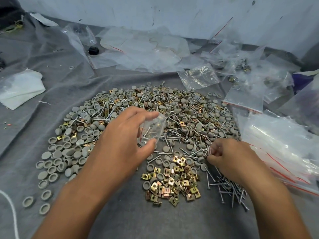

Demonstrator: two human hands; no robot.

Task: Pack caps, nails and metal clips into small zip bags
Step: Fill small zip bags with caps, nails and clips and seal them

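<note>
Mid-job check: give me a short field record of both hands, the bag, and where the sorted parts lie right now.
left hand: holds small clear zip bag between thumb and fingers, above the pile
bag contents: a few silver nails and gold clips visible inside
right hand: fingers pinch thin silver nails
mixed pile of grey round caps, nails and clips: spread beyond the hands
sorted gold metal clips: between the wrists
sorted silver nails: under right wrist
empty zip bags: right side
surface: grey cloth

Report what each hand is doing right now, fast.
Left hand: holds a small zip bag between thumb and fingers, above the pile.
Right hand: fingers curled, pinching nails at the pile's edge.
</note>
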